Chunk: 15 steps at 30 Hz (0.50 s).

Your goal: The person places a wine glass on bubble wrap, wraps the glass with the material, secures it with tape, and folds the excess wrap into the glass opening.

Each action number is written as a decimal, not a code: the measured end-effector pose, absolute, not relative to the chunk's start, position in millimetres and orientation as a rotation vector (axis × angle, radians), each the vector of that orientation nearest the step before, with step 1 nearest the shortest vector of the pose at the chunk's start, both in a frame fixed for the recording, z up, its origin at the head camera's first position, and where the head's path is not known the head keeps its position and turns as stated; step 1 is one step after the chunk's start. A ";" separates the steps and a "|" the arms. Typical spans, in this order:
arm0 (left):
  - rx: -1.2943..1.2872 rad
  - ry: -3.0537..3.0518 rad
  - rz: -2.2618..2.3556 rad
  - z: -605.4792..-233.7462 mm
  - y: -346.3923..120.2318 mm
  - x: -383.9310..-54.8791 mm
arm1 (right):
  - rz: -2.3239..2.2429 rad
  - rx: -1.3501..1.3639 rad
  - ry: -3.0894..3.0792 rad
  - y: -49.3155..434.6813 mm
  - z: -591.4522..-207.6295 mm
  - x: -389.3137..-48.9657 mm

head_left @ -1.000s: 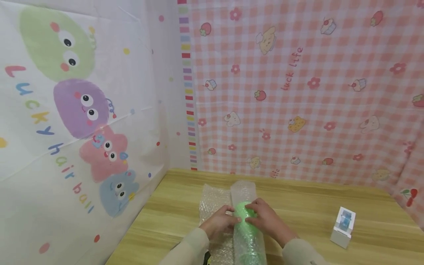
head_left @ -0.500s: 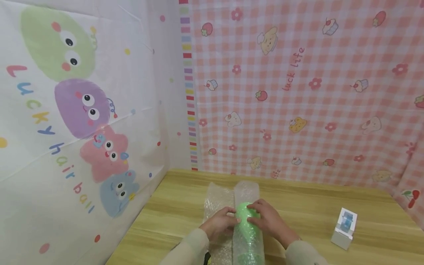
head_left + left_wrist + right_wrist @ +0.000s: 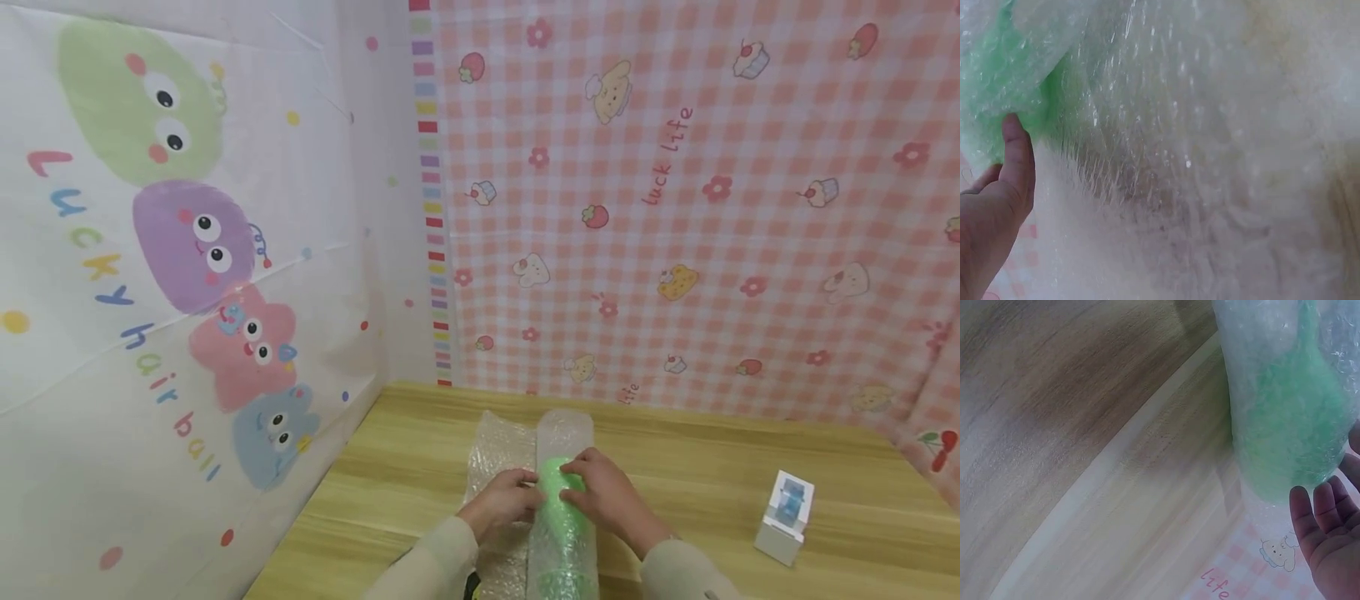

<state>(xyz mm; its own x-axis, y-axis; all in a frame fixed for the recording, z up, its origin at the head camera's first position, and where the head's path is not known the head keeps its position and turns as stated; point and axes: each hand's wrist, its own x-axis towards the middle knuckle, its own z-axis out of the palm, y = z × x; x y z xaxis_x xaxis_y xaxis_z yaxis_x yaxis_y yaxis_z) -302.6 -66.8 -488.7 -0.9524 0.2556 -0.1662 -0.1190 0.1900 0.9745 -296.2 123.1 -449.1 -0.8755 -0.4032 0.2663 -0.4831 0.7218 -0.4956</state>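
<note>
A green thing [image 3: 1300,419] with a broad rounded end and a narrow stem lies rolled in clear bubble wrap [image 3: 564,429]. Its exact kind is blurred by the wrap. To the left spreads a flat, unrolled part of the same sheet [image 3: 501,442]. My left hand [image 3: 504,500] holds the roll's left side, with a fingertip against the wrap in the left wrist view. On the right side and top, my right hand [image 3: 606,496] grips the roll with bent fingers and thumb. The roll's near end runs out of the head view's bottom edge.
A small white box-shaped thing [image 3: 782,521] with a clear blue part on top stands at the right of the wooden table [image 3: 675,467]. A black and yellow item [image 3: 471,586] is partly hidden beside my left sleeve. Patterned cloths hang behind and at left.
The head view has shifted slightly, so the scene sits a little further right. Both hands keep nearly the same place on the roll.
</note>
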 end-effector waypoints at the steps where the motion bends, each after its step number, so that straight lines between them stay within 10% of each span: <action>1: 0.120 2.172 1.830 -488.6 -65.9 -302.6 | 0.858 0.724 -2.781 123.2 -449.6 -295.9; 15: 0.055 2.215 1.807 -490.4 -64.3 -305.0 | 0.941 0.766 -2.802 126.9 -453.4 -295.9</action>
<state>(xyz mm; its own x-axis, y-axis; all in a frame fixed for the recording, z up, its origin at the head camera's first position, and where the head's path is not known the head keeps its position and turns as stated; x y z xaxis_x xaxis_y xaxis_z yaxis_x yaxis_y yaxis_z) -305.0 -64.3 -490.4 -0.9596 0.2056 -0.1922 -0.1470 0.2163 0.9652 -295.9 126.9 -453.4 -0.8704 -0.4325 0.2354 -0.4869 0.6845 -0.5426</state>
